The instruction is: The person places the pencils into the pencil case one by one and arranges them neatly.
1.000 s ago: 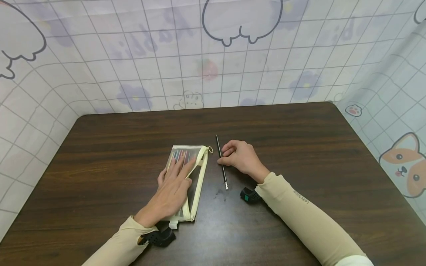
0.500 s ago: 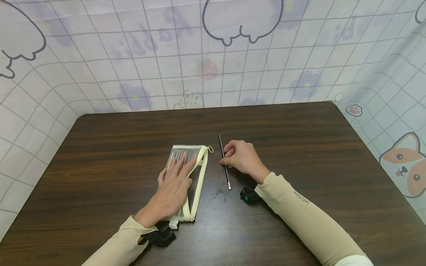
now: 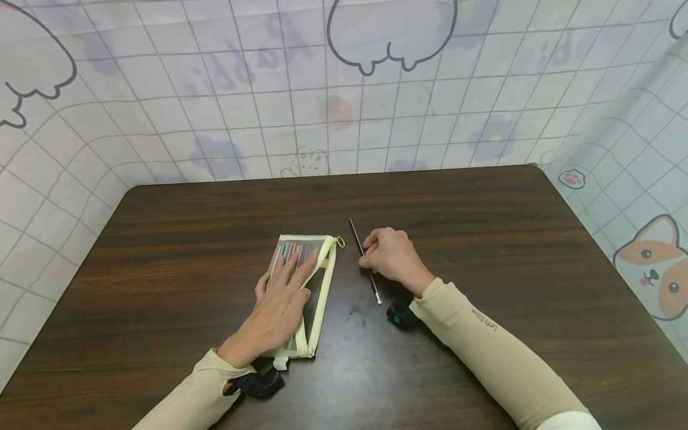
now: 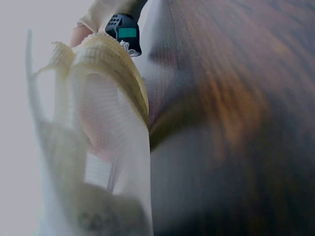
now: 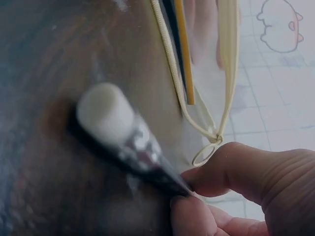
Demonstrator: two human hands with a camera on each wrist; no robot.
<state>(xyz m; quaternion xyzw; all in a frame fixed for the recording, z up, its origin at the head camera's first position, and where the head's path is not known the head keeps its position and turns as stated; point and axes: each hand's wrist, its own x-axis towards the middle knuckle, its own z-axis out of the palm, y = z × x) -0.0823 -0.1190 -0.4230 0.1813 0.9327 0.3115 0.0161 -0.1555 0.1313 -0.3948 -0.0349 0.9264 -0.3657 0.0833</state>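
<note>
A black pencil [image 3: 374, 286] with a silver ferrule lies slanted in the head view, its far end leaning left. My right hand [image 3: 396, 257] pinches it around the middle between thumb and fingers. Close up in the right wrist view, the pencil's white eraser [image 5: 106, 113] points toward the camera. Left of it, a mesh zip pencil case [image 3: 322, 304] with cream edging lies on the table, its zip side gaping. Flat on top, my left hand [image 3: 276, 313] presses with spread fingers. Several coloured pencils [image 3: 292, 248] show through the mesh. In the left wrist view, the case's zip edge [image 4: 113, 59] bulges upward.
The dark wooden table [image 3: 473, 215] extends around both hands. A ring zip pull [image 3: 340, 242] sits at the case's far right corner, near the pencil. Behind the table hangs a white grid-patterned curtain [image 3: 269, 107].
The pencil has turned in my right hand: its eraser end has swung to the right, while the far end shifted right, then back left. My left hand and the case have stayed still.
</note>
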